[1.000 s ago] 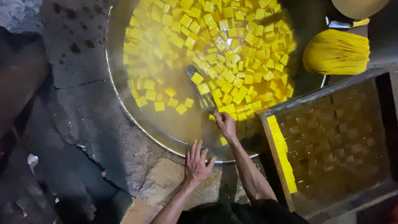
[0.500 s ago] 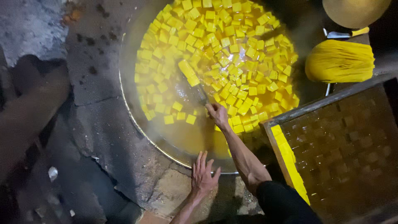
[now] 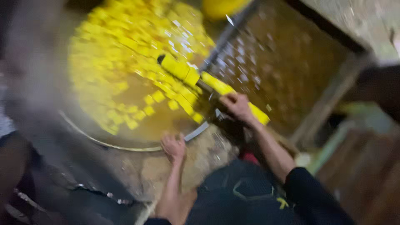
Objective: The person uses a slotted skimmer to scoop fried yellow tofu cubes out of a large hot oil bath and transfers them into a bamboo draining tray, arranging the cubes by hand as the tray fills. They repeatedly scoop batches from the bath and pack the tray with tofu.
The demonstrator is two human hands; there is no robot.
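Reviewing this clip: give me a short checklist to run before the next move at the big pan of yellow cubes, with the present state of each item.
1. Right hand grips the tool handle: ok.
2. Tool head over the yellow cubes: ok, though blurred.
3. Left hand braced at the pan rim: ok.
4. Left hand out of the liquid: ok.
5. Wooden tray beside the pan, reachable: ok, it seems.
6. Sharp view of cubes: not ok, motion blur.

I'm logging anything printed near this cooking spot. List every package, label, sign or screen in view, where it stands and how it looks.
None can be made out; the picture is blurred. In view are only a wide pan of yellow cubes, a wooden tray beside it, and the person's hands.
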